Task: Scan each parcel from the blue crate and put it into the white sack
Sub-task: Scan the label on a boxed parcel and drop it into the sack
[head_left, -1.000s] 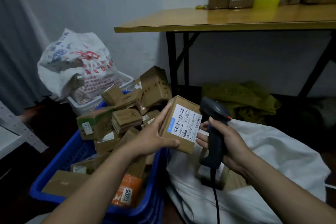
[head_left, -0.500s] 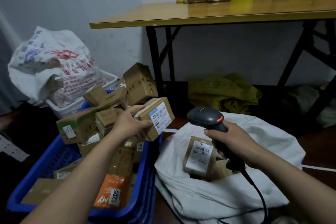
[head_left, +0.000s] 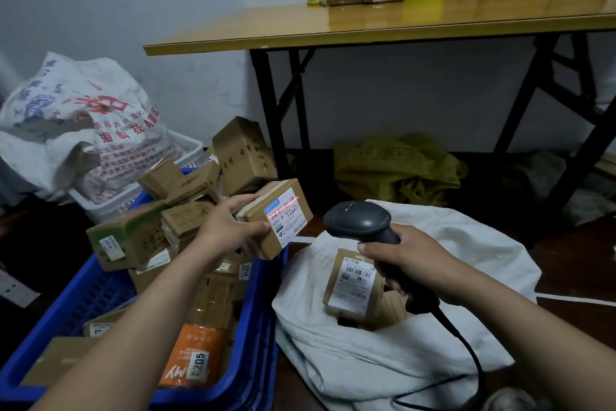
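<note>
The blue crate (head_left: 263, 327) is being kept heaped at near left. The white sack (head_left: 416, 360) is being held open just right of its rim, with room above. The parcel (head_left: 276, 217) is being gripped over that rim by the left hand (head_left: 226, 227). A red line, absent a moment ago, is being cast on it by the scanner (head_left: 360, 220) clasped in the right hand (head_left: 406, 254): scanning is judged under way.

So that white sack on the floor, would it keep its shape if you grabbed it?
Probably floppy: the white sack lies slumped in soft folds, its mouth sagging round the labelled parcel inside. Lifted by one edge, it would likely bunch and droop rather than stay open. With that weight in it, it may feel bottom-heavy.
</note>
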